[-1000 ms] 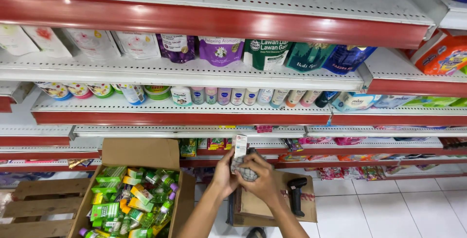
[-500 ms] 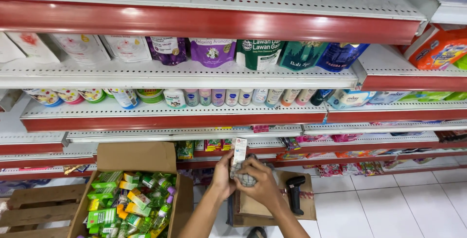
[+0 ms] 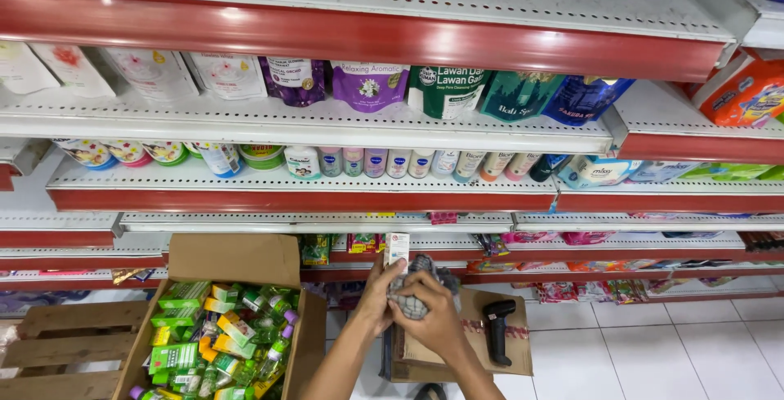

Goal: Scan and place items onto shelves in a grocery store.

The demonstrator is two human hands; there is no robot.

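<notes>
**A small box and a cloth, held high over the floor**

We hold a small white box (image 3: 397, 247) upright in our left hand (image 3: 377, 295), its fingers closed around the lower part of it. Our right hand (image 3: 433, 318) presses a grey cloth (image 3: 415, 286) against the box, with the fingers clenched on the cloth. Both hands are in the air in front of the lower shelves (image 3: 327, 245), above a flat cardboard box (image 3: 457, 351) that lies on the white tiled floor (image 3: 653, 351).

We think the grip is the weak point. The box is narrow and only its bottom part is held, so a strong rub with the cloth may push it out of the left fingers, and it may fall to the floor or onto the cardboard. A black handheld scanner (image 3: 498, 330) stands on the cardboard just beside our right wrist; a careless move of the forearm may knock it over. At our left, the open carton (image 3: 233, 265) full of small green bottles and packs is near the elbow, and we may bump its raised flap. Whether the cloth is wet we cannot tell.
</notes>
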